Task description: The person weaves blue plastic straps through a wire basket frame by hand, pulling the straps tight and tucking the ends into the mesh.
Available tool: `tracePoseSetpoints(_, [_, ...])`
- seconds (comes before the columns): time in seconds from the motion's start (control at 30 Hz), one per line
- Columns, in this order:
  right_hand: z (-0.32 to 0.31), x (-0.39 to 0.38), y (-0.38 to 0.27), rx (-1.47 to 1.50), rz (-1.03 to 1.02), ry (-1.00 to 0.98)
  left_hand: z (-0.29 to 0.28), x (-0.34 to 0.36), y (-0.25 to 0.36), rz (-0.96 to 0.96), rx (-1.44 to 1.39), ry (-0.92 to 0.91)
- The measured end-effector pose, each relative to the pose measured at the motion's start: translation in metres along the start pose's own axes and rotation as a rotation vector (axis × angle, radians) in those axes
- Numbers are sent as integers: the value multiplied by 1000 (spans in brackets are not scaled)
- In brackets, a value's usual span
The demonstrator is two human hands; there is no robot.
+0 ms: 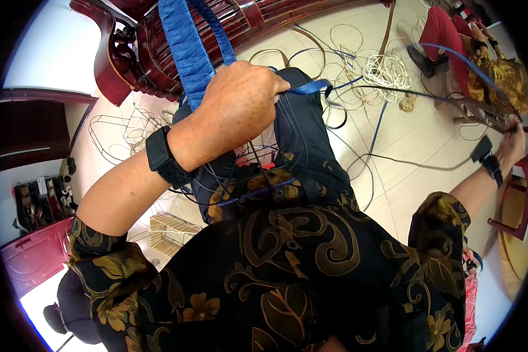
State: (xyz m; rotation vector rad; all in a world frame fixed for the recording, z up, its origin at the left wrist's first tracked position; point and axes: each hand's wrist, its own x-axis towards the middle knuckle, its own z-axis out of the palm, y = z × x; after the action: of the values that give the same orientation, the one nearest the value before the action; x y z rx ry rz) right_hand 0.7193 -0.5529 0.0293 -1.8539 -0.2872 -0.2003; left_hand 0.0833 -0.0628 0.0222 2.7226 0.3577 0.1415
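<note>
My left hand [240,97] is closed in a fist over my lap, gripping a blue strip [308,88] that comes out by the thumb and runs off to the right. Just beyond the fist rises a tall loop [188,56] wrapped in overlapping turns of blue band; the hand hides its lower end. A thin wire frame [255,155] lies between my thighs, partly covered by my wrist. Far out to the right, my right hand [515,141] has its fingers pinched together on the strip's far part, with the arm stretched out. Both wrists wear black straps.
A carved red-brown wooden bench [152,50] stands ahead. Tangled pale cord [387,73] and loose blue strips lie on the tiled floor. Bent wire frames [120,132] are at left. Someone in red trousers [440,35] sits at upper right near a wooden stool [481,114].
</note>
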Motion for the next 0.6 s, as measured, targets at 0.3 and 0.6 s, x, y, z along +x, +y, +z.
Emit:
tracePoseSetpoints(0.3, [275,-299,-138,-25,-514,-680,-1,-4,5,19,65,-9])
tracePoseSetpoints(0.6, [366,-411,-199,189,-658,-1162,-3,-7,-1,23,68,-11])
